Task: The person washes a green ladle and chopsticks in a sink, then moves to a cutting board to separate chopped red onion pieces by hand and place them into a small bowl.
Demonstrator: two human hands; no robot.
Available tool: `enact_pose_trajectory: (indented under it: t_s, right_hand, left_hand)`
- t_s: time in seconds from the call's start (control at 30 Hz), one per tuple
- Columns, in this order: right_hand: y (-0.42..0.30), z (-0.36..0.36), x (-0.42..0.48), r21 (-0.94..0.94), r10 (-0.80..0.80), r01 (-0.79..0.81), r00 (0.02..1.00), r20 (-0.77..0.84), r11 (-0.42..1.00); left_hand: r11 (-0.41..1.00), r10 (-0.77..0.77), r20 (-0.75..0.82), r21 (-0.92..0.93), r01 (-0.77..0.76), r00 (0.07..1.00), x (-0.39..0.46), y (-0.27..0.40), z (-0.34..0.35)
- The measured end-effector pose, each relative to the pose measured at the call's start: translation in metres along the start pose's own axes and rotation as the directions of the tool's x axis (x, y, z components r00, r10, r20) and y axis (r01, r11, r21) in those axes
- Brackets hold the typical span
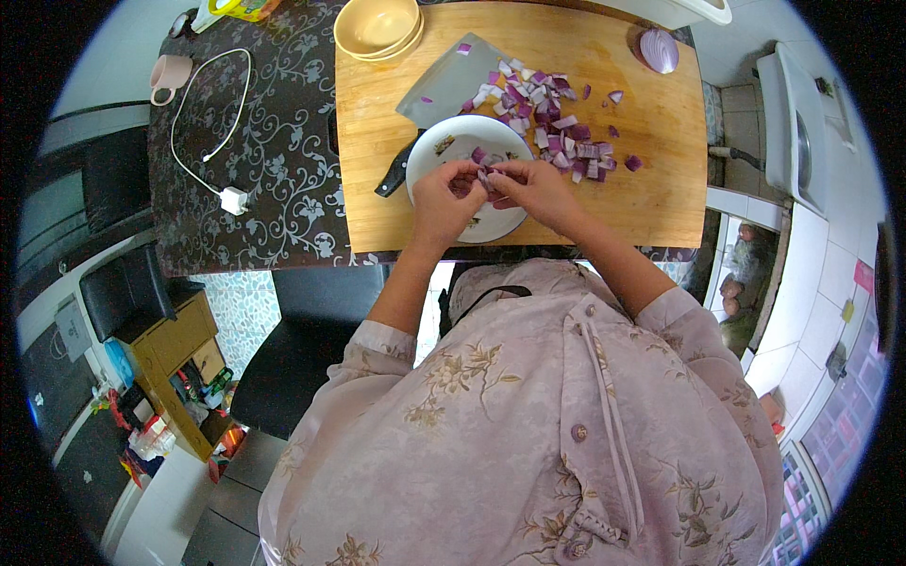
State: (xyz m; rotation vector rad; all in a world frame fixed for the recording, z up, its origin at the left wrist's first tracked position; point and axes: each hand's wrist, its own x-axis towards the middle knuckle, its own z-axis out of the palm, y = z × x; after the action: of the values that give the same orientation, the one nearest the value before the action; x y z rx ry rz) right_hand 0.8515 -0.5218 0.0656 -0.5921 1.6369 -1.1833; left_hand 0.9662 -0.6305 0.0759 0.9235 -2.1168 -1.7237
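Note:
Over a white bowl [432,141] my left hand [449,201] and my right hand [538,191] meet at the fingertips. Between them they pinch small pieces of red onion [485,178]. Some more onion lies inside the bowl, partly hidden by my hands. Beyond the bowl, a heap of chopped red onion [545,99] spreads over the wooden cutting board [637,212]. A cleaver lies to the left of the heap, its broad blade [442,81] flat on the board and its black handle [398,170] by the bowl's left side. The bowl hides part of the cleaver.
Stacked yellow bowls [379,28] stand at the board's far left corner. A cut onion half [659,51] rests at the far right. On the patterned tablecloth [283,141] are a white charger [233,201] with its cable and a pink mug [170,74]. A black chair [304,354] stands left of me.

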Motion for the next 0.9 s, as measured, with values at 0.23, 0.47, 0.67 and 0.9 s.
enact_pose_trajectory:
  t_s: [0.23, 0.47, 0.67, 0.9]
  right_hand:
    - [-0.001, 0.002, -0.001, 0.019, -0.02, 0.02, 1.0, 0.01, 1.0]
    - [0.001, 0.008, 0.002, 0.073, -0.014, 0.015, 1.0, -0.002, 0.997]
    - [0.009, 0.006, 0.003, -0.072, -0.044, 0.037, 0.994, -0.102, 0.997]
    - [-0.008, 0.01, -0.002, -0.169, -0.151, 0.134, 0.985, -0.089, 0.976]
  left_hand:
    - [0.99, 0.046, -0.015, 0.133, -0.043, 0.999, 0.0, 0.011, 0.0]
    - [0.993, 0.02, -0.095, 0.119, -0.009, 0.995, 0.002, 0.003, -0.005]
    - [0.97, 0.119, -0.091, 0.226, -0.096, 0.989, 0.003, 0.008, -0.008]
    - [0.996, 0.029, -0.051, 0.088, -0.024, 0.998, 0.001, 0.013, -0.003]
